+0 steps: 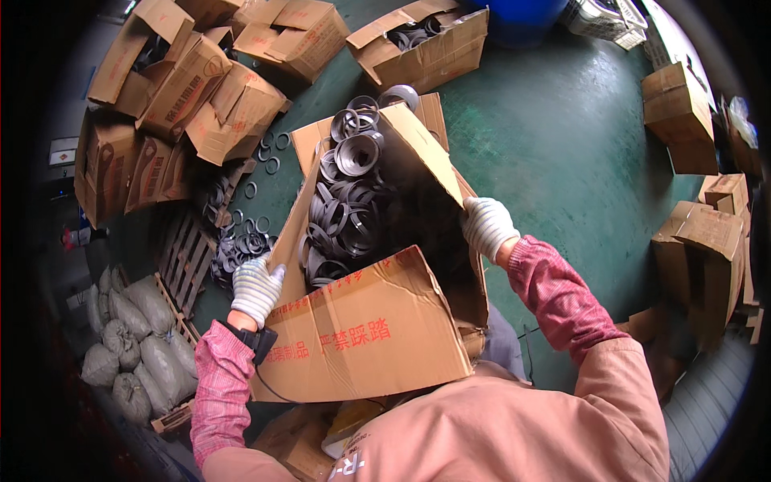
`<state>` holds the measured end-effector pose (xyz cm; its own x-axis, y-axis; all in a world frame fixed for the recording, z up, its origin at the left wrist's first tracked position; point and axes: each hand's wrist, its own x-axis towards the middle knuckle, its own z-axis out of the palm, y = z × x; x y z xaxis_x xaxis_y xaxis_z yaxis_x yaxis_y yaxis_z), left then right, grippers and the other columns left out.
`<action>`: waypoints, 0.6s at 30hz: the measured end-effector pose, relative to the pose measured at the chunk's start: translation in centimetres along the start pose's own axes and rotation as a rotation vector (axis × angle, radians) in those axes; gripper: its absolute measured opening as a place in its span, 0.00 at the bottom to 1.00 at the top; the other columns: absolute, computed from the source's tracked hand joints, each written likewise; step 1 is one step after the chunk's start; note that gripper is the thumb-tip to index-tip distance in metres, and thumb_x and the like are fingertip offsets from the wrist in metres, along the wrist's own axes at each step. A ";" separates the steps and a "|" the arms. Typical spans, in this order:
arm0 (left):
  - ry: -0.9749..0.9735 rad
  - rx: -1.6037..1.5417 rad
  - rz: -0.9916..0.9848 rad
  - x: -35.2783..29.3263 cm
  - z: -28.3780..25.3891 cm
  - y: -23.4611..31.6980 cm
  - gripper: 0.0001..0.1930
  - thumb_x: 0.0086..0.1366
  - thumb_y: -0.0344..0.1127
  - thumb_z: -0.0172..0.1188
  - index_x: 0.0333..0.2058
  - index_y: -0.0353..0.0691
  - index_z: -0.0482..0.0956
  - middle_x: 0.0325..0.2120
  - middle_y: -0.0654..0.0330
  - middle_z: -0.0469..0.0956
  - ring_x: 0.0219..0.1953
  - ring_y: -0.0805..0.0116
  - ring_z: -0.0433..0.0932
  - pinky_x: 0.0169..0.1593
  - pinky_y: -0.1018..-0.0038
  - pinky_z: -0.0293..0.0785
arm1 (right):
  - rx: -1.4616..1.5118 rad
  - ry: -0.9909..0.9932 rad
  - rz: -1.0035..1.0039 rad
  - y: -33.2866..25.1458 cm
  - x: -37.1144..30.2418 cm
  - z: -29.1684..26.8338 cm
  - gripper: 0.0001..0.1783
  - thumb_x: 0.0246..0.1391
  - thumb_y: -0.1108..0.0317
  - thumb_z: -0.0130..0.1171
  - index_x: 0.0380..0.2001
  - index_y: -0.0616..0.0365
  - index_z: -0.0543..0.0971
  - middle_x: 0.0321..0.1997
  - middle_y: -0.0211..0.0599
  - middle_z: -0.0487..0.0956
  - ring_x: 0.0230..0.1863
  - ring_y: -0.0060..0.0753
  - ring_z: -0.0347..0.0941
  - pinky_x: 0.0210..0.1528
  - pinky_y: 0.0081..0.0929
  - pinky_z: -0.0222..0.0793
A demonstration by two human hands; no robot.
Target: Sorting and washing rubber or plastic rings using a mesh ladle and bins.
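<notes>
A large open cardboard box (pixel 365 345) is in front of me, its near flap folded toward my body. Dark grey rings (pixel 345 213) and cup-shaped pieces fill its left part, while the right part lies in deep shadow. My left hand (pixel 257 287), in a striped white glove, is closed on the box's left side edge, thumb toward the inside. On the opposite side, my right hand (pixel 488 227), gloved the same way, grips the right edge near the raised far flap. The fingertips of both hands are partly hidden.
Loose rings (pixel 245 241) lie on the green floor and a wooden pallet (pixel 185 255) at left. Several cardboard boxes (pixel 181 88) crowd the far left; another box of rings (pixel 430 56) stands beyond. Filled sacks (pixel 152 365) are at lower left, more boxes (pixel 699 241) at right.
</notes>
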<state>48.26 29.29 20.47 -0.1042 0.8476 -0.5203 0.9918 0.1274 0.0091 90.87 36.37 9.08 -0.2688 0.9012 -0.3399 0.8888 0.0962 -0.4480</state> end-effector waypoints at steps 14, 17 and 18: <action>0.066 0.079 0.333 9.2 3.7 2.7 0.06 0.61 0.37 0.57 0.30 0.43 0.80 0.23 0.50 0.81 0.28 0.50 0.82 0.33 0.56 0.76 | 0.000 -0.106 0.123 -1.0 5.9 -0.3 0.08 0.50 0.70 0.56 0.30 0.56 0.84 0.32 0.52 0.81 0.37 0.57 0.79 0.41 0.42 0.75; 0.110 -0.041 0.176 8.8 1.3 2.6 0.10 0.62 0.39 0.58 0.37 0.40 0.80 0.25 0.50 0.82 0.31 0.49 0.82 0.37 0.56 0.76 | 0.123 -0.149 0.192 -0.4 5.1 -1.8 0.09 0.50 0.70 0.56 0.32 0.56 0.83 0.32 0.53 0.81 0.39 0.59 0.78 0.42 0.43 0.75; 0.101 -0.039 0.035 8.5 0.3 2.5 0.13 0.62 0.43 0.60 0.39 0.40 0.81 0.27 0.49 0.82 0.32 0.49 0.82 0.38 0.56 0.76 | 0.125 -0.156 0.179 -0.5 5.7 -2.7 0.08 0.50 0.71 0.55 0.32 0.57 0.83 0.32 0.54 0.80 0.39 0.60 0.78 0.42 0.44 0.74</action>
<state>49.83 36.68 15.76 -0.0783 0.8991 -0.4307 0.9916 0.1150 0.0597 89.88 42.63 9.64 -0.1738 0.8223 -0.5419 0.8774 -0.1206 -0.4644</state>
